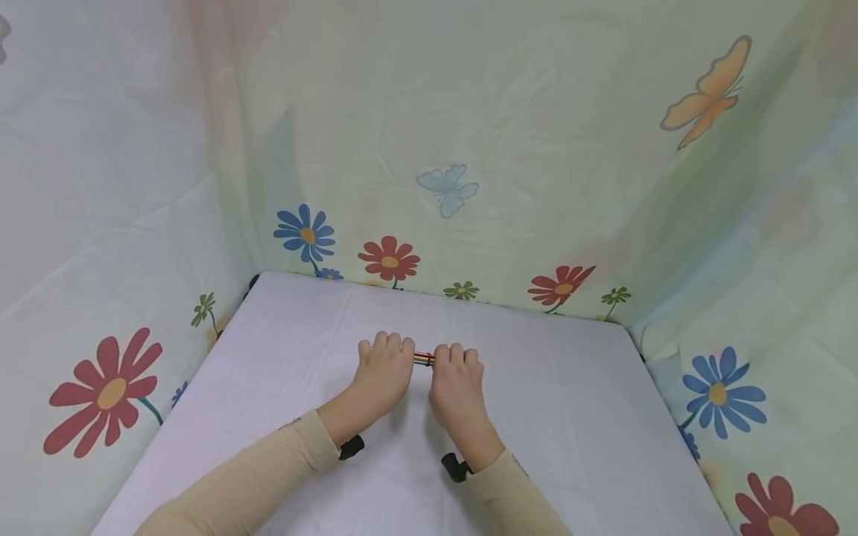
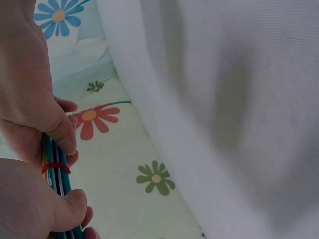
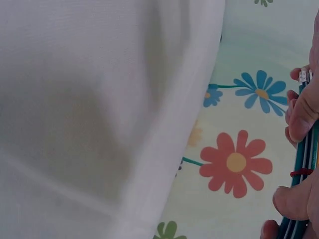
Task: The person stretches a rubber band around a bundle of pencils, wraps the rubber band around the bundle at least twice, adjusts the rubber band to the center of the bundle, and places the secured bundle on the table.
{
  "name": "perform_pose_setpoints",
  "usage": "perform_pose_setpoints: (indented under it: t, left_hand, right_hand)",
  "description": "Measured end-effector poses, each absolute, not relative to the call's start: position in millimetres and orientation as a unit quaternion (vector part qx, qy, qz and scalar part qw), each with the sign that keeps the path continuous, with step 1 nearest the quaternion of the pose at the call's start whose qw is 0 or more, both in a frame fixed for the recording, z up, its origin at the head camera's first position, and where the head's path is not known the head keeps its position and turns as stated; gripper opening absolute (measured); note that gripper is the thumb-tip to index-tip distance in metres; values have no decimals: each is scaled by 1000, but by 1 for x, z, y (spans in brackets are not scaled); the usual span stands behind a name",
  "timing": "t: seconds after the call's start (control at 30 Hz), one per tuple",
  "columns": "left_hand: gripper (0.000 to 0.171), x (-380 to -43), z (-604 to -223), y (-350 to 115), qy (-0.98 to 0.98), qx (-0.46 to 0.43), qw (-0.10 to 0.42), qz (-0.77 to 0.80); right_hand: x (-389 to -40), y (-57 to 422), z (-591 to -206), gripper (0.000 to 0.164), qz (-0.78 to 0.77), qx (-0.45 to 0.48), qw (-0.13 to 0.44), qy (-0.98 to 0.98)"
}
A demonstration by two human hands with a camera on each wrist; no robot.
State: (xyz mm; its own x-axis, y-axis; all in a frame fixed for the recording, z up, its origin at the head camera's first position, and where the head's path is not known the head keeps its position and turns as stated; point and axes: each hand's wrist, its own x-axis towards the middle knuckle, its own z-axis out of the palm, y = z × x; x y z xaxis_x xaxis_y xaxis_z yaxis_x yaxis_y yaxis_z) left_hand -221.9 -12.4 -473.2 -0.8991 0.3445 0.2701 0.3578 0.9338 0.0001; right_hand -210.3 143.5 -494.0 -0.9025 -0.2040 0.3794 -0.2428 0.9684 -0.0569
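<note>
A slim bundle of pencils (image 1: 420, 357), with dark green and other coloured barrels, is held level above the table by both hands. My left hand (image 1: 385, 372) grips its left part, fingers curled over the top. On the right part, my right hand (image 1: 459, 383) grips it the same way, leaving a short stretch bare between the hands. A red band (image 2: 55, 166) circles the pencils in that gap. White pencil ends (image 3: 303, 75) show beyond the left hand in the right wrist view. Thumbs press along the barrels; the palms hide much of the bundle.
A table under a white cloth (image 1: 570, 417) lies below the hands. Behind and on both sides hang curtains (image 1: 536, 149) printed with flowers and butterflies. Black wrist devices (image 1: 456, 467) show beneath both beige sleeves (image 1: 268, 461).
</note>
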Motion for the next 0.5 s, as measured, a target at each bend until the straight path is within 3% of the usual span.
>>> perform_pose_setpoints:
  t: [0.27, 0.4, 0.5]
  left_hand:
    - [16, -232, -473, -24, -972, -205, 85, -81]
    - [19, -235, -474, -29, -972, -201, 75, -91]
    - [21, -236, -476, -31, -972, -201, 68, -98]
  right_hand:
    - [-212, 147, -492, 19, 64, 117, 145, -980]
    - [-214, 153, -489, 32, 84, 118, 163, -976]
    - [-215, 158, -491, 33, 96, 138, 200, -965]
